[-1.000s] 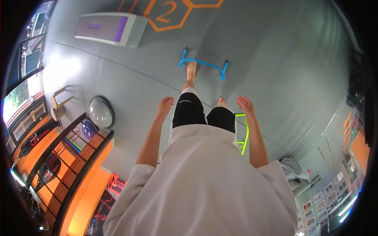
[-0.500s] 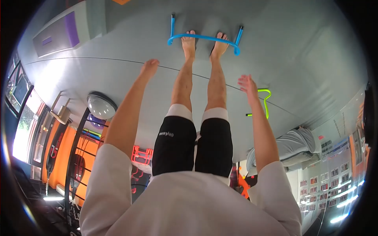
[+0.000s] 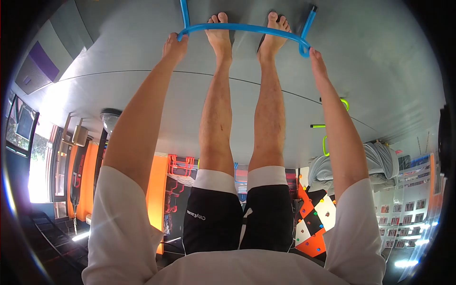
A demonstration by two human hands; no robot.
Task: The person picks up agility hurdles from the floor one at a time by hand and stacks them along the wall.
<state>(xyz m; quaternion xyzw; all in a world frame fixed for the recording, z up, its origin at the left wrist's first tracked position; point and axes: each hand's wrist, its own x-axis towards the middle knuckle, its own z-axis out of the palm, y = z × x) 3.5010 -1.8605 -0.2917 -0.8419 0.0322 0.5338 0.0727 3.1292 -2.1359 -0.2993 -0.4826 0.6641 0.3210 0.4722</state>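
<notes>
A blue mini hurdle stands on the grey floor at the top of the head view, its bar crossing in front of my bare feet. At its left corner, my left hand is closed around the tube. My right hand is at the right corner, seen edge-on, with its tip against the tube. It looks closed there, though most of its fingers are hidden. Both arms reach down outside my legs, and I am bent forward.
Behind my right forearm lies a yellow-green hurdle, partly hidden. A grey covered bundle rests beyond it. Red hurdles and a climbing wall are in the background. A purple and grey block sits at the left.
Both hands have reached down to the blue hurdle's corners; before, they were apart from it, the right with fingers spread. My body has bent lower, so the hurdle and feet appear larger.
</notes>
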